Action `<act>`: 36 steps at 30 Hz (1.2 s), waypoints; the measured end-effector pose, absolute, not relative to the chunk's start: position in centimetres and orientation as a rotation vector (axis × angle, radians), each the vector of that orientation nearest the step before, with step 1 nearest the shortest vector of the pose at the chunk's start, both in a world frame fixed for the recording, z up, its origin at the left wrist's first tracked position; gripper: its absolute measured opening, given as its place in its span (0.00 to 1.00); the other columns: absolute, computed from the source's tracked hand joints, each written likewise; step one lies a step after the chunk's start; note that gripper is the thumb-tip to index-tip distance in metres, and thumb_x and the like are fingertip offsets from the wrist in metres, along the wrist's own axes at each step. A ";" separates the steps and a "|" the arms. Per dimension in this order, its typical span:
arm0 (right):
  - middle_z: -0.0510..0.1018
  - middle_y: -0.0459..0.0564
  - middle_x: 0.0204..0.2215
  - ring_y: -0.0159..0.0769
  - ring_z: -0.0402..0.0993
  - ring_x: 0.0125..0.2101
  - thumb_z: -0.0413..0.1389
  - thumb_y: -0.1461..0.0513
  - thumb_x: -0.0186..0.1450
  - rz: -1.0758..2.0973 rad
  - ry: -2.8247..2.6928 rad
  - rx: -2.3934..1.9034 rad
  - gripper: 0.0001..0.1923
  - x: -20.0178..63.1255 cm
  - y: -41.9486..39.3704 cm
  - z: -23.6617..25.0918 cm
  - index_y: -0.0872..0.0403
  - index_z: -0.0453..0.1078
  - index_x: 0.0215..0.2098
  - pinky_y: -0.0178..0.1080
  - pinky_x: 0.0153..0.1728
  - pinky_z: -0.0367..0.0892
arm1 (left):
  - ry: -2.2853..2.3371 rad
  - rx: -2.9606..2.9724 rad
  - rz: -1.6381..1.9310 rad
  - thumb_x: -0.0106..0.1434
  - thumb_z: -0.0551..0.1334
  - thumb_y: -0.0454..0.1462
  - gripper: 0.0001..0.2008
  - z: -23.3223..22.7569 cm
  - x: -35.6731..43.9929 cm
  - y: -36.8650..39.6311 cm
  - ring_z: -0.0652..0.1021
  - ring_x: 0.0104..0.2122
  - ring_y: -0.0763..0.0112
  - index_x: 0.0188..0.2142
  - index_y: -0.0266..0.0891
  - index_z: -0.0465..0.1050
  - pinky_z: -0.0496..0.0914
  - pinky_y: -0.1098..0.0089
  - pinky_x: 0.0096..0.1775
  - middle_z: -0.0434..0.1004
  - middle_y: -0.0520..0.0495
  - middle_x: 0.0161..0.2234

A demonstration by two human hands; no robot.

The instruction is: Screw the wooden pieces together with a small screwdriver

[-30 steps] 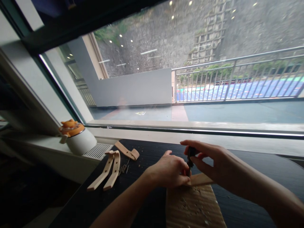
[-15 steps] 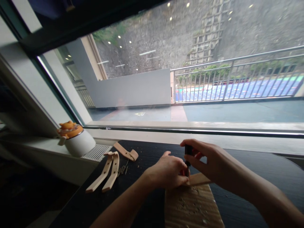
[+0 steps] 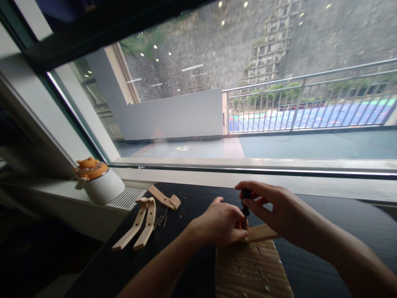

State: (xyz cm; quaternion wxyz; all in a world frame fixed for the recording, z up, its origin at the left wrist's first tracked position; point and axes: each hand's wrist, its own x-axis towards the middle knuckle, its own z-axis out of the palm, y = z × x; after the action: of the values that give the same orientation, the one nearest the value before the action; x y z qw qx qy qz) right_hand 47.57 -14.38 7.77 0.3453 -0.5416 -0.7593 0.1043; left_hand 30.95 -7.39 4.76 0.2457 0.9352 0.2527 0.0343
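Note:
My right hand (image 3: pixel 273 207) pinches the black handle of a screwdriver (image 3: pixel 246 195) between thumb and fingers, the tool standing upright. Its shaft runs down beside the fingertips of my left hand (image 3: pixel 218 223), which is closed on the near end of a pale wooden piece (image 3: pixel 263 232). That piece lies across the top end of a scarred wooden board (image 3: pixel 251 269); the screwdriver's tip is hidden by my left fingers. To the left, two bent wooden hooks (image 3: pixel 145 223) with holes lie side by side, and a third wooden hook (image 3: pixel 163 198) lies behind them.
Several screws (image 3: pixel 160 221) lie in a small heap beside the hooks on the black table (image 3: pixel 192 265). Wood crumbs are scattered nearby. A white pot with an orange lid (image 3: pixel 104 186) stands on the sill at left. A large window (image 3: pixel 186 120) rises behind the table.
My right fingers have shifted slightly around the screwdriver handle, and its thumb has moved a little. My left hand and the board stay in place.

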 end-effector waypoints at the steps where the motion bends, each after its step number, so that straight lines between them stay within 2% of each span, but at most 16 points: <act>1: 0.82 0.47 0.37 0.33 0.78 0.32 0.51 0.61 0.66 0.269 -1.971 -1.415 0.14 47.6 -14.4 7.7 0.49 0.70 0.49 0.32 0.29 0.70 | 0.691 2.551 0.092 0.58 0.63 0.38 0.05 4.7 31.0 -7.4 0.78 0.38 0.66 0.32 0.41 0.77 0.44 0.46 0.62 0.80 0.53 0.33; 6: 0.81 0.46 0.32 0.34 0.77 0.28 0.54 0.61 0.65 0.185 -1.951 -1.508 0.12 47.6 -14.3 7.7 0.50 0.69 0.47 0.34 0.27 0.69 | 0.692 2.565 0.100 0.58 0.63 0.37 0.04 4.4 31.0 -7.3 0.78 0.38 0.66 0.31 0.41 0.77 0.44 0.46 0.61 0.80 0.54 0.31; 10: 0.81 0.45 0.39 0.34 0.77 0.36 0.51 0.61 0.67 0.190 -2.001 -1.405 0.14 47.7 -14.6 7.9 0.47 0.69 0.51 0.35 0.33 0.70 | 0.687 2.555 0.126 0.58 0.63 0.37 0.04 4.2 31.0 -7.3 0.78 0.37 0.66 0.31 0.42 0.76 0.45 0.45 0.61 0.78 0.55 0.30; 13: 0.80 0.44 0.42 0.32 0.77 0.38 0.50 0.62 0.68 0.234 -2.016 -1.325 0.14 47.8 -14.6 8.0 0.46 0.70 0.50 0.33 0.36 0.69 | 0.683 2.568 0.129 0.58 0.63 0.37 0.04 4.2 30.9 -7.3 0.78 0.38 0.65 0.32 0.42 0.77 0.45 0.45 0.61 0.79 0.54 0.32; 22: 0.81 0.47 0.33 0.33 0.77 0.28 0.54 0.60 0.65 0.166 -1.936 -1.395 0.11 48.0 -14.1 7.7 0.50 0.73 0.45 0.33 0.28 0.70 | 0.686 2.570 0.095 0.58 0.63 0.38 0.05 4.5 30.9 -7.3 0.78 0.38 0.67 0.32 0.42 0.77 0.44 0.47 0.61 0.79 0.54 0.33; 28: 0.80 0.45 0.44 0.31 0.78 0.34 0.51 0.62 0.67 0.189 -1.971 -1.344 0.16 47.9 -14.5 8.0 0.47 0.70 0.52 0.32 0.32 0.71 | 0.675 2.572 0.128 0.58 0.62 0.38 0.05 4.1 30.9 -7.3 0.77 0.38 0.67 0.32 0.42 0.77 0.45 0.47 0.61 0.79 0.54 0.32; 32: 0.80 0.43 0.43 0.32 0.77 0.39 0.50 0.62 0.68 0.192 -2.016 -1.275 0.13 48.0 -14.7 8.1 0.46 0.73 0.48 0.32 0.38 0.70 | 0.657 2.585 0.149 0.58 0.63 0.38 0.04 4.0 30.8 -7.1 0.78 0.38 0.66 0.32 0.42 0.77 0.46 0.47 0.60 0.79 0.54 0.32; 36: 0.81 0.44 0.42 0.32 0.77 0.40 0.51 0.61 0.68 0.166 -2.012 -1.285 0.13 48.3 -14.5 7.9 0.46 0.73 0.48 0.32 0.38 0.70 | 0.646 2.591 0.163 0.58 0.63 0.38 0.05 4.0 30.8 -7.1 0.78 0.37 0.66 0.32 0.42 0.77 0.47 0.48 0.60 0.79 0.54 0.32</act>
State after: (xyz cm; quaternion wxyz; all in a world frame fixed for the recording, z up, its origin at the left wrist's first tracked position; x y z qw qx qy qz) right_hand 48.27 -14.50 7.86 0.3654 -0.4998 -0.7827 0.0644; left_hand 30.83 -7.11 3.96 0.2312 0.9422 0.2351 0.0593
